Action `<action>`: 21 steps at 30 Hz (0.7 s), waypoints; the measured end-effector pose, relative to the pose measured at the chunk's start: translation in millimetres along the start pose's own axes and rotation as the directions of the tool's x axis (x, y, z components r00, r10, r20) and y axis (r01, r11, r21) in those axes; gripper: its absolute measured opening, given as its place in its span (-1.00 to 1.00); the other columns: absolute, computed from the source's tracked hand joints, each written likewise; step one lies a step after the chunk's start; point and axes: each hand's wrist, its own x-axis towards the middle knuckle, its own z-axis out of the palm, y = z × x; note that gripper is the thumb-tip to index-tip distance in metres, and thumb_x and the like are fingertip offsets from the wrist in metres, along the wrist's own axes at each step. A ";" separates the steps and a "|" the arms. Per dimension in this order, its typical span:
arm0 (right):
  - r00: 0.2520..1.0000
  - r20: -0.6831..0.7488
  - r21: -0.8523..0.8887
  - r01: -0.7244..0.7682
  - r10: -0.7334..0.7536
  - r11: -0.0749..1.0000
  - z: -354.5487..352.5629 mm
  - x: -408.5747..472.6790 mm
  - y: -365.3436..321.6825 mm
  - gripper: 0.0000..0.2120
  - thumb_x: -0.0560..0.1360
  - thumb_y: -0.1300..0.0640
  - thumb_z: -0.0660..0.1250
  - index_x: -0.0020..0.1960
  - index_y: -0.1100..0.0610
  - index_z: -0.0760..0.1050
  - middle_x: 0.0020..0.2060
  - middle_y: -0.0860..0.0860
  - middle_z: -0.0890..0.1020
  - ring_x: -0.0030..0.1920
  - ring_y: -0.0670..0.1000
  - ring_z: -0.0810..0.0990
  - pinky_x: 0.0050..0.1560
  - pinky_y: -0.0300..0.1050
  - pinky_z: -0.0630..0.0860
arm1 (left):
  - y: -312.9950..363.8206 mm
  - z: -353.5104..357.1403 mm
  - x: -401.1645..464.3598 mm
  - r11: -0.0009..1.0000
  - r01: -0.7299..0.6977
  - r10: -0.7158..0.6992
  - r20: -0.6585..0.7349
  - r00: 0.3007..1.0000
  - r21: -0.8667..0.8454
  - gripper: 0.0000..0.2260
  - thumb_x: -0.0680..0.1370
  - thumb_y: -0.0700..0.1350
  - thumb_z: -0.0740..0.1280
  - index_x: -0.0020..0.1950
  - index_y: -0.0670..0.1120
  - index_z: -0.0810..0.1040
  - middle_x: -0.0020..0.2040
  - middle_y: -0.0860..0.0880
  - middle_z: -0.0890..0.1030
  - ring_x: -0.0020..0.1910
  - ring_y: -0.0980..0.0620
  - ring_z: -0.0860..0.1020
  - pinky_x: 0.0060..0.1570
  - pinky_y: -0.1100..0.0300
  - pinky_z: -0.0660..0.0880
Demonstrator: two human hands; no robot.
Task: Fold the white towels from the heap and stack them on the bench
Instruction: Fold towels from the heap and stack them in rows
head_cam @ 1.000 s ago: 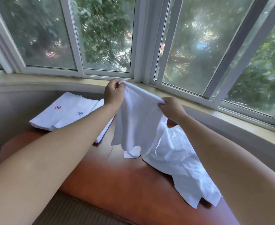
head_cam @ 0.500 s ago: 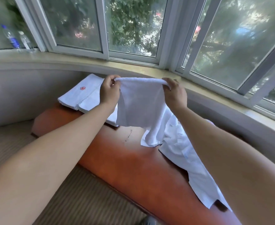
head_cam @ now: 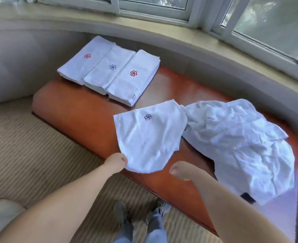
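One white towel (head_cam: 150,137) lies spread, blue flower emblem (head_cam: 147,117) up.

Left hand (head_cam: 116,163) pinches a white towel (head_cam: 148,137) spread on a wooden bench (head_cam: 78,111), beside a rumpled heap (head_cam: 241,142).

Curved bay of white-framed windows (head_cam: 162,7) along the top, blurred green foliage behind the panes, daylight pouring through. Beneath them a pale stone sill (head_cam: 162,30) sweeping round in an arc, then a grey padded wall (head_cam: 13,55) following the same curve. Glossy reddish-brown wooden bench (head_cam: 78,111) set into the bay, catching reflections. Beige ribbed carpet (head_cam: 30,146) covering the floor on the near side.
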 end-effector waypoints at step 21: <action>0.911 -0.170 0.872 -0.039 0.377 0.487 -3.4 120.8 22.9 -0.66 0.52 0.04 0.41 0.23 0.18 0.53 0.07 0.05 0.62 0.03 0.08 0.62 0.05 -0.03 0.55 | -51.4 46.8 66.6 0.944 0.152 -0.155 0.013 0.988 -0.292 -0.90 0.56 -0.22 0.38 -0.05 -0.05 0.67 0.20 0.03 0.56 0.22 0.01 0.50 0.04 0.18 0.42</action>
